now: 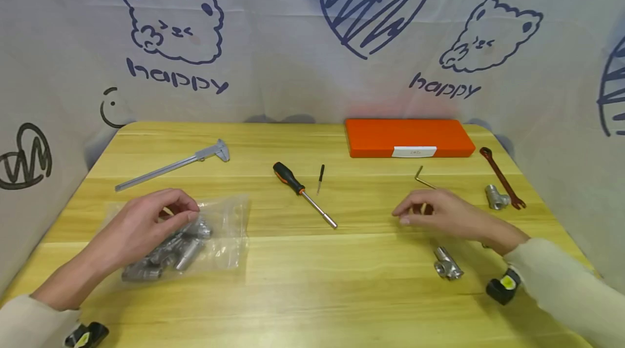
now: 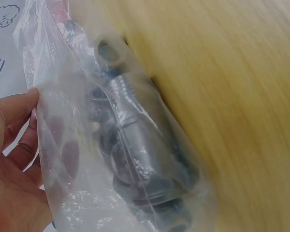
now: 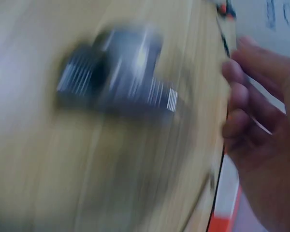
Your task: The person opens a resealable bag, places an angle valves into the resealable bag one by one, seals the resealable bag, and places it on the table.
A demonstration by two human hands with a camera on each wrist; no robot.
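- Nearest the camera: your left hand (image 1: pixel 146 223), fingers curled down and pinching the top of the clear plastic bag (image 1: pixel 224 228) of metal fittings (image 1: pixel 166 258). Left wrist view confirms it: fingertips (image 2: pixel 31 99) press the film, fittings right behind it.
- Bag lies flat on the wooden table (image 1: pixel 312 293), at the left front. The fittings' long axis runs diagonally, from your wrist up toward the fingers.
- Your right hand (image 1: pixel 439 212) hovers low over the table, fingers loosely curled and close together. I can't tell whether they pinch anything; the right wrist view is too blurred.
- A loose tee fitting (image 1: pixel 447 264) lies just beside that hand, on your side of the fingers, near the wrist. Right hand is clearly the nearer one; left is well apart.
- Further out: hex key (image 1: pixel 422 177) just beyond the right fingers, second fitting (image 1: pixel 495 197) and red wrench (image 1: pixel 503 177) to the right.
- Mid-table: screwdriver (image 1: pixel 303 191), small bit (image 1: pixel 320 177). Caliper (image 1: pixel 176 164) far left, orange case (image 1: pixel 407 136) at the back.
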